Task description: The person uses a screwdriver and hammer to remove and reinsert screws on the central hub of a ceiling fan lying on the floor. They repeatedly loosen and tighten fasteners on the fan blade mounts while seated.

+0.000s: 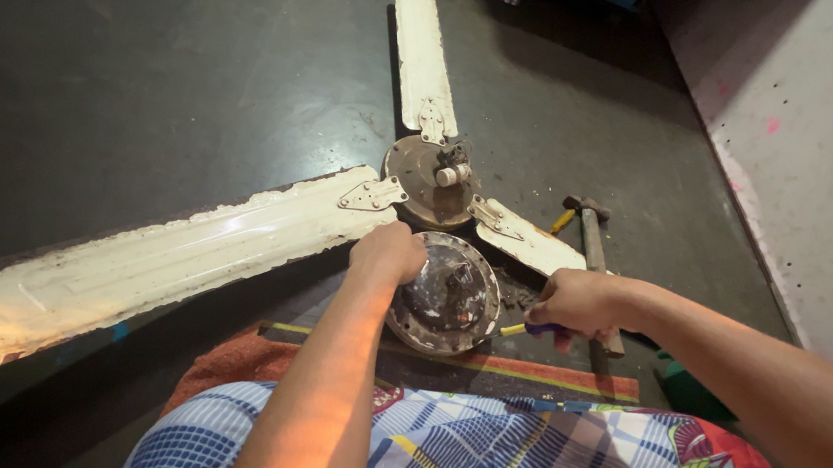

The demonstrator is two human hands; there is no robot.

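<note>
Grip first: the left hand (390,253) is closed down over the upper left rim of a round, rusty motor cover (446,294), pinning it, while the right hand (579,302) is wrapped in a fist around the blue and yellow handle of a screwdriver (521,327) whose tip points in at the cover's right edge. That cover stands tilted on the dark floor (150,60), just in front of the fan hub (431,177), touching or nearly touching it. No packages, labels or signs can be made out. Three worn cream blades run out from the hub: one long blade (134,249) to the left, one (418,48) straight away, and a third (526,242) toward the right hand, partly hidden by it. A hammer (592,234) lies just beyond that hand. A striped mat (525,374) lies under the cover, and a checked cloth (478,450) covers the person's lap.
</note>
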